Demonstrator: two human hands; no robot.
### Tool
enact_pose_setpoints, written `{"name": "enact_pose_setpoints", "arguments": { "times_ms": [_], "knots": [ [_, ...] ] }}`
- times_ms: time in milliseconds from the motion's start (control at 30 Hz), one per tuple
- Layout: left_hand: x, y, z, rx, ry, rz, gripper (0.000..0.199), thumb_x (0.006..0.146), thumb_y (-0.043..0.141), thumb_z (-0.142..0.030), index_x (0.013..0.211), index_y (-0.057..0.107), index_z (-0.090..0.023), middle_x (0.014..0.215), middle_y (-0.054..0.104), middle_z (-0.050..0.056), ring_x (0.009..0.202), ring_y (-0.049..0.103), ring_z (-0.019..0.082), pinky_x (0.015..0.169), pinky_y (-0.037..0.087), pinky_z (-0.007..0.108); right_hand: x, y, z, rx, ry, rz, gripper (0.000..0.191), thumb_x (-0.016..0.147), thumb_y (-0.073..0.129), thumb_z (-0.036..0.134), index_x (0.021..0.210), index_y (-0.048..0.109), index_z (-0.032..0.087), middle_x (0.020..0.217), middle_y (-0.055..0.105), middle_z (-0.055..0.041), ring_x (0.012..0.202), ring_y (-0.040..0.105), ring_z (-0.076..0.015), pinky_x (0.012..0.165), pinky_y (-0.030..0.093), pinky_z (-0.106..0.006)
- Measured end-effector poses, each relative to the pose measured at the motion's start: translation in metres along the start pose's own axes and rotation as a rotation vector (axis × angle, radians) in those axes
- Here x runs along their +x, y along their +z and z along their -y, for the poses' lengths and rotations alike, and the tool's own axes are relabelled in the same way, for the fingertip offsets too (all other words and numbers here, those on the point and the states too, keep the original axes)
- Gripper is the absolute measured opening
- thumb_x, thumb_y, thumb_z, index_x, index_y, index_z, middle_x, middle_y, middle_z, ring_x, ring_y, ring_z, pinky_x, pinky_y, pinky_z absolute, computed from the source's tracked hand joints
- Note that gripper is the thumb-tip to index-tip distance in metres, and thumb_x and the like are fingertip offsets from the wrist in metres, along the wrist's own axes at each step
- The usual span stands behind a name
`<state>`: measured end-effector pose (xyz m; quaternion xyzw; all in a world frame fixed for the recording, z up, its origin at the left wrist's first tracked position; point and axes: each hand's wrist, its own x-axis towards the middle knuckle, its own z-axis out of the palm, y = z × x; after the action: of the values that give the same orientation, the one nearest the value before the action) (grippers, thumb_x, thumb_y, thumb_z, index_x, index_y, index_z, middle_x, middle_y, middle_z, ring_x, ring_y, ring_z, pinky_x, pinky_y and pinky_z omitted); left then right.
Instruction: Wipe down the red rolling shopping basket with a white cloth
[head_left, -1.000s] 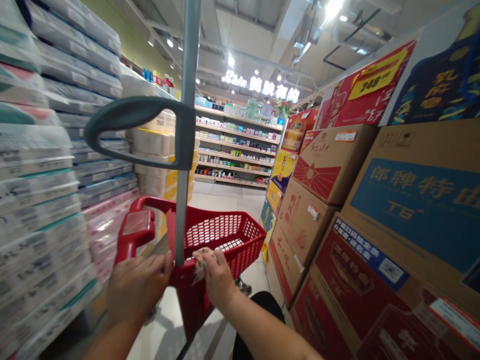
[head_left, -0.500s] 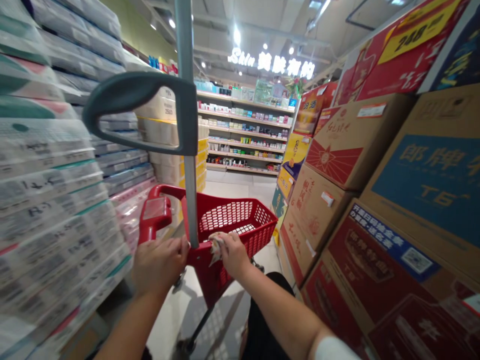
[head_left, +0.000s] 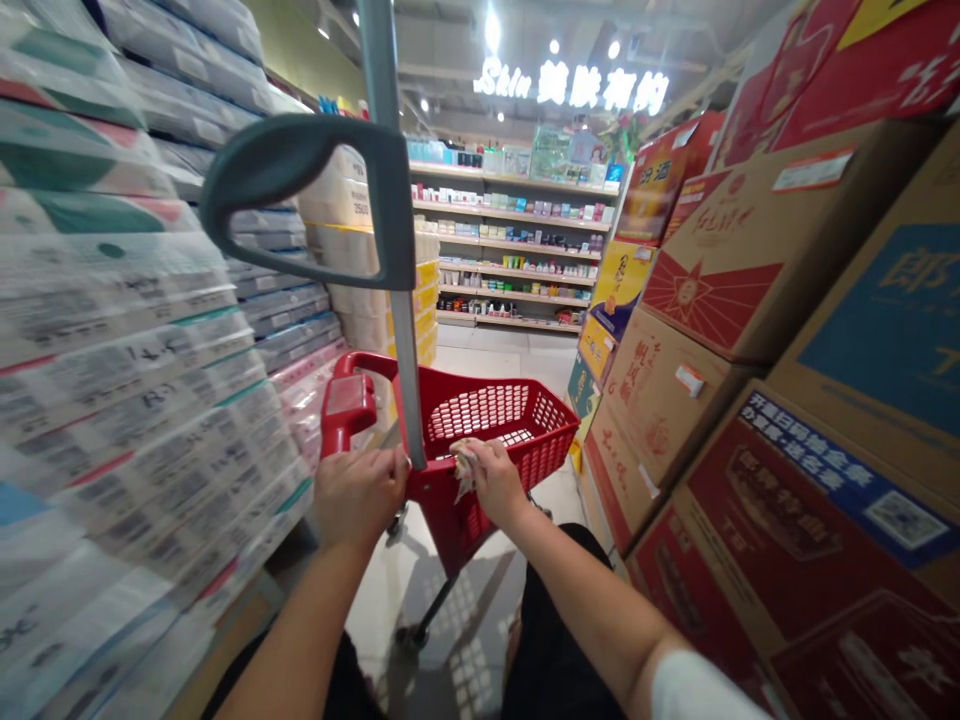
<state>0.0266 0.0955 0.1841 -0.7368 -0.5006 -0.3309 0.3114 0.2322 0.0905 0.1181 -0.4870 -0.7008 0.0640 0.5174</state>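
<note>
A red shopping cart [head_left: 457, 520] with a perforated plastic basket stands in front of me. My left hand [head_left: 361, 498] is closed around the cart's red handle, just left of a grey metal pole [head_left: 407, 370]. A dark grey loop grip [head_left: 401, 215] is fixed higher on that pole. Between the fingers of my right hand [head_left: 496, 480] is a crumpled pale cloth [head_left: 466, 465], held at the near rim of the basket. Whether it is fabric or paper I cannot tell. My fingers partly hide it.
Stacked plastic-wrapped packs [head_left: 150, 400] line the left side. Printed cartons [head_left: 712, 270] are piled along the right. A light tiled floor [head_left: 487, 350] runs between them to shelves of small goods [head_left: 517, 235] under a lit sign [head_left: 574, 85].
The cart and both hands now appear farther right and slightly higher in the picture. The cartons on the right have slid toward the right edge. Both hands keep their grips.
</note>
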Motion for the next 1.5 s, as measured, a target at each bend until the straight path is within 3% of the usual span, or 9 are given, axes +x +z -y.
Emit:
{"name": "enact_pose_setpoints", "arguments": {
  "times_ms": [233,400,500,633,733,900,1067,1333,1500],
  "knots": [
    [-0.002,0.000,0.001,0.037,0.024,-0.001,0.037,0.090,0.045,-0.032,0.058,0.059,-0.021,0.059,0.064,0.005,0.064,0.056,0.022,0.070,0.030,0.036,0.006,-0.006,0.012,0.042,0.008,0.000,0.030,0.096,0.043,0.025,0.118,0.063,0.028,0.105,0.058,-0.0059,0.097,0.056,-0.0180,0.090,0.049,-0.034],
    [-0.002,0.002,0.002,0.060,0.041,-0.007,0.034,0.090,0.047,-0.032,0.060,0.059,-0.021,0.060,0.065,0.003,0.065,0.057,0.021,0.071,0.031,0.036,0.002,-0.006,0.018,-0.109,-0.068,0.059,0.037,0.087,0.061,0.033,0.124,0.060,0.028,0.123,0.058,-0.0066,0.119,0.047,-0.0230,0.104,0.037,-0.041],
    [-0.002,0.002,0.001,0.069,0.039,-0.010,0.034,0.090,0.047,-0.032,0.060,0.060,-0.021,0.060,0.065,0.003,0.065,0.057,0.022,0.070,0.031,0.036,0.001,-0.009,0.009,-0.181,-0.150,0.110,0.044,0.087,0.061,0.027,0.131,0.054,0.030,0.132,0.055,-0.0045,0.126,0.042,-0.0236,0.108,0.030,-0.045],
    [-0.002,-0.001,0.000,0.080,0.045,-0.021,0.036,0.091,0.046,-0.033,0.059,0.059,-0.021,0.058,0.064,0.003,0.064,0.056,0.022,0.070,0.031,0.036,0.010,-0.018,-0.010,-0.082,-0.195,0.190,0.039,0.088,0.054,0.014,0.124,0.061,0.028,0.122,0.062,-0.0039,0.111,0.054,-0.0192,0.100,0.042,-0.039],
    [-0.001,-0.002,-0.001,0.074,0.048,-0.016,0.036,0.091,0.046,-0.033,0.059,0.059,-0.021,0.058,0.064,0.003,0.064,0.056,0.022,0.069,0.031,0.036,0.010,-0.018,-0.018,0.006,-0.112,0.140,0.040,0.085,0.053,0.009,0.120,0.064,0.025,0.118,0.064,-0.0055,0.108,0.057,-0.0186,0.095,0.047,-0.037],
    [0.000,-0.003,-0.001,0.064,0.039,-0.005,0.038,0.091,0.046,-0.033,0.057,0.058,-0.021,0.057,0.063,0.003,0.063,0.056,0.021,0.069,0.031,0.036,-0.006,-0.009,-0.016,-0.077,-0.092,-0.023,0.043,0.084,0.052,0.011,0.125,0.061,0.024,0.127,0.059,-0.0104,0.119,0.050,-0.0226,0.103,0.041,-0.045],
    [-0.001,-0.003,0.000,0.069,0.045,-0.019,0.038,0.091,0.046,-0.033,0.056,0.057,-0.021,0.056,0.062,0.002,0.063,0.055,0.021,0.069,0.030,0.035,-0.003,-0.011,-0.011,0.016,-0.037,-0.025,0.039,0.082,0.055,0.010,0.116,0.067,0.025,0.119,0.062,-0.0074,0.111,0.054,-0.0192,0.100,0.046,-0.037],
    [0.000,-0.001,-0.001,0.075,0.063,-0.054,0.038,0.089,0.049,-0.033,0.053,0.054,-0.022,0.053,0.061,0.002,0.060,0.054,0.022,0.066,0.030,0.035,-0.013,-0.008,-0.017,0.067,-0.018,-0.079,0.036,0.077,0.057,0.008,0.107,0.070,0.024,0.103,0.060,-0.0060,0.099,0.059,-0.0181,0.093,0.050,-0.033],
    [-0.001,0.002,0.001,0.083,0.065,-0.089,0.036,0.088,0.050,-0.032,0.053,0.053,-0.023,0.053,0.061,0.001,0.060,0.054,0.022,0.066,0.030,0.036,-0.017,-0.006,-0.029,0.059,0.007,-0.145,0.042,0.077,0.057,0.008,0.111,0.069,0.028,0.112,0.059,-0.0064,0.107,0.056,-0.0203,0.099,0.048,-0.037]
  ]
}}
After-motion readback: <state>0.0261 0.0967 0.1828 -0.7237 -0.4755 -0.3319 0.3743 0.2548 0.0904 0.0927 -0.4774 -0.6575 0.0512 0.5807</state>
